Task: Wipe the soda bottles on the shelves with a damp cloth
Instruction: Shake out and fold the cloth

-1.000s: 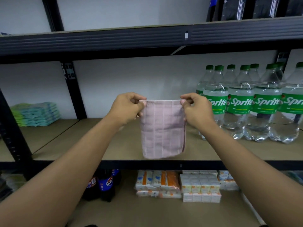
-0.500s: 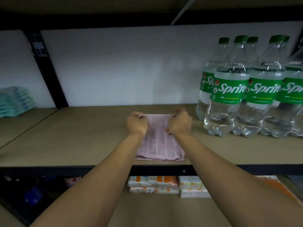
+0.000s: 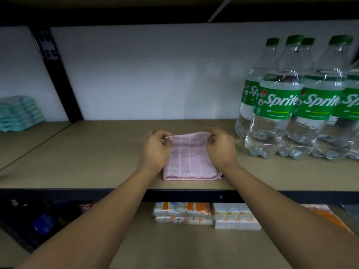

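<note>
Sprite bottles [image 3: 279,105] stand just right of the pink cloth [image 3: 191,162], now lowered from mid-air and folded on the shelf [image 3: 97,152]. Left hand [image 3: 155,150] and right hand [image 3: 221,150] each pinch 1 far corner, so wiping seems unstarted.

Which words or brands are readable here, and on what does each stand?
"Sprite": on the front bottle.
"Sprite": on the second bottle, to its right.
Small print on both: too small to read.
Packs below: blurred.
Post stickers: unreadable.
</note>
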`<state>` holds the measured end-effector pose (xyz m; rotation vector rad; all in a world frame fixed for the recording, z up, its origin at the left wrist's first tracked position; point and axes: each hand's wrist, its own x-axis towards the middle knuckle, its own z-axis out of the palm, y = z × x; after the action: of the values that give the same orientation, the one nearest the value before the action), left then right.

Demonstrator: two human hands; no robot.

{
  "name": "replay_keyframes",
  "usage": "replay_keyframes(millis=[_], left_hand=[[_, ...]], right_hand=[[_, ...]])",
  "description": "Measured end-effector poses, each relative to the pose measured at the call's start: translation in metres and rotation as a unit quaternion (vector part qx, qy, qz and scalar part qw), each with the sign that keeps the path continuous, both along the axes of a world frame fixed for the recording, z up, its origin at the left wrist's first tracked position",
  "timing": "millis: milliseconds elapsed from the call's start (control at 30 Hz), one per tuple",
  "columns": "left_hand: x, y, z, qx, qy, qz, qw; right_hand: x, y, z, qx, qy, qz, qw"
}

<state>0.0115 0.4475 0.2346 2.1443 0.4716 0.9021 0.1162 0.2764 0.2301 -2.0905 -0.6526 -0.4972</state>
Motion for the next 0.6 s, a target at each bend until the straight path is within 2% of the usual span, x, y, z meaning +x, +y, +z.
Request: replay_keyframes(millis=[100, 233, 433, 600], left_hand=[[-0.027, 0.003, 0.0, 0.115, 0.008, -0.005, 0.993], [-0.055, -0.001, 0.005, 0.194, 0.026, -0.027, 0.98], [-0.083, -0.011, -0.004, 0.276, 0.035, -0.057, 0.959], [-0.103, -0.018, -0.014, 0.303, 0.069, -0.077, 0.947]], right_hand=[[-0.013, -0.023, 0.0, -0.051, -0.088, 0.036, 0.994], [-0.031, -0.044, -0.001, -0.056, -0.124, 0.051, 0.989], [-0.061, -0.064, -0.009, -0.049, -0.116, 0.082, 0.989], [-0.073, -0.077, -0.02, -0.064, -0.099, 0.093, 0.989]])
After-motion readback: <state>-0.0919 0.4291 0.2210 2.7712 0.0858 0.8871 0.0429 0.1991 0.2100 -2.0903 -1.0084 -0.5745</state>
